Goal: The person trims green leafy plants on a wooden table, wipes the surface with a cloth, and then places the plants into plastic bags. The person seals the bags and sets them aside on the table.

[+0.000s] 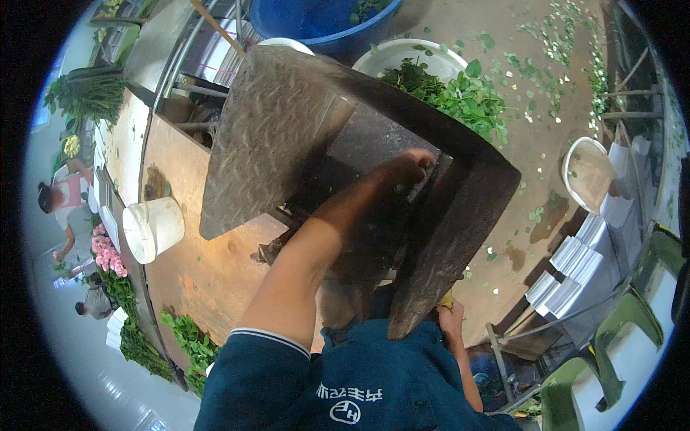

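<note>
A large, dark, worn box-like housing (262,136) with flared sides fills the middle, directly in front of me. My left arm reaches across its open, shadowed inside. At the far inner wall my left hand (417,164) is closed with its fingers curled down. What it grips, if anything, is lost in shadow. Below the right side of the housing, close to my body, my right hand (451,320) is closed around a small yellow piece (447,299). The housing's edge hides most of that piece.
Behind the housing stand a blue tub (327,29) and a white basin (438,61) by leafy green cuttings (467,100). A white bucket (152,228) is at left, near pink roses (108,251). Another pail (588,172), paper stacks (568,269) and green chairs (632,323) line the right.
</note>
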`<state>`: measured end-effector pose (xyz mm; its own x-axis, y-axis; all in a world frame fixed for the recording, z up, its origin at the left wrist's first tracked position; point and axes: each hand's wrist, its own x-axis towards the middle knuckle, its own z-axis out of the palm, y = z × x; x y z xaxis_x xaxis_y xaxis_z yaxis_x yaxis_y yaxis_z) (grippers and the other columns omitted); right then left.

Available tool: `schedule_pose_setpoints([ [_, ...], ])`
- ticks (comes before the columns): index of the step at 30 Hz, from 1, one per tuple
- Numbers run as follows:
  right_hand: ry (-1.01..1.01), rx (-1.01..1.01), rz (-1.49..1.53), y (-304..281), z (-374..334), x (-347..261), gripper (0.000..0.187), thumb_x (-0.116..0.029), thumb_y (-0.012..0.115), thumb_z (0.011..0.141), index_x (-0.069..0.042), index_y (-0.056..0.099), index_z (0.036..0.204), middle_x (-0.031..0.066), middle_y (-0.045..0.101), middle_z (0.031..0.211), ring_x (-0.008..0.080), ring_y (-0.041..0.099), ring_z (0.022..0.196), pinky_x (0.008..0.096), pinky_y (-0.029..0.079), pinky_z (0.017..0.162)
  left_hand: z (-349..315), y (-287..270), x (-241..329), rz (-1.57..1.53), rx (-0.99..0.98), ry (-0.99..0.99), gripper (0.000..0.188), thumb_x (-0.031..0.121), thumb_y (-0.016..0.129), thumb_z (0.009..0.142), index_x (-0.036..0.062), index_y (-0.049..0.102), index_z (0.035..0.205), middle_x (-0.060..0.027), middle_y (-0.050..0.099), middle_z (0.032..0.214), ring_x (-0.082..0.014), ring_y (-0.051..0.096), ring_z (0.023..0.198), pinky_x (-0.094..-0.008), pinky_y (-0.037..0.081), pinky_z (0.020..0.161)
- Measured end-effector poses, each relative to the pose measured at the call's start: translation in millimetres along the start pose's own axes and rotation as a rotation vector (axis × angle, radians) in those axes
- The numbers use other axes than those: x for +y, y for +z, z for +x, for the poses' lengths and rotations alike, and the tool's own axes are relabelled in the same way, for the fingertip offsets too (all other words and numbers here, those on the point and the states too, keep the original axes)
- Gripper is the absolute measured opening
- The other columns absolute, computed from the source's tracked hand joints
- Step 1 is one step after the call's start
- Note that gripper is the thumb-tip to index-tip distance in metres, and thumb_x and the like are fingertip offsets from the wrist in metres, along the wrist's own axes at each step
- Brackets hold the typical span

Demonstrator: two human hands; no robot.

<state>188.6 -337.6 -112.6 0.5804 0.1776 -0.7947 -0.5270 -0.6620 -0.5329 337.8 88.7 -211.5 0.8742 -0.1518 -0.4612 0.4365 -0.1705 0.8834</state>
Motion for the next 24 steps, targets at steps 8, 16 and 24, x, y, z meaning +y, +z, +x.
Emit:
schedule_pose_setpoints([
  [8,-0.119,-0.02,-0.046,-1.9,-0.3,-7.8,0.031,-0.004,0.057,0.082,0.003,0.071,0.109,0.0092,0.068,0.083,0.018,0.063,0.081,0.0327,0.051,0.076,-47.8,-37.3,50.1,0.621,0.038,-0.395,0.024,0.021,0.064,0.092,0.0098,0.073,0.111,-0.0192,0.07,0.119,-0.0391,0.066,0.113,-0.0508,0.052,0.098],
  [16,-0.116,-0.479,-0.297,-59.2,-12.0,-93.6,0.027,-0.01,0.059,0.087,0.001,0.074,0.106,0.0055,0.061,0.068,0.0132,0.056,0.058,0.0335,0.049,0.054,-139.8,-15.9,160.2,0.833,-0.183,-0.126,0.036,0.021,0.056,0.091,-0.0004,0.07,0.116,-0.0295,0.068,0.118,-0.0444,0.067,0.107,-0.0524,0.054,0.091],
  [24,-0.345,-0.744,-0.437,-56.2,-41.4,-134.4,0.032,-0.009,0.069,0.083,0.004,0.069,0.112,0.009,0.07,0.08,0.0147,0.065,0.067,0.0319,0.052,0.06,-373.0,74.7,218.1,-0.089,0.271,0.329,0.024,0.021,0.063,0.103,-0.0007,0.073,0.103,-0.0134,0.075,0.094,-0.0157,0.07,0.085,-0.0329,0.055,0.072],
])
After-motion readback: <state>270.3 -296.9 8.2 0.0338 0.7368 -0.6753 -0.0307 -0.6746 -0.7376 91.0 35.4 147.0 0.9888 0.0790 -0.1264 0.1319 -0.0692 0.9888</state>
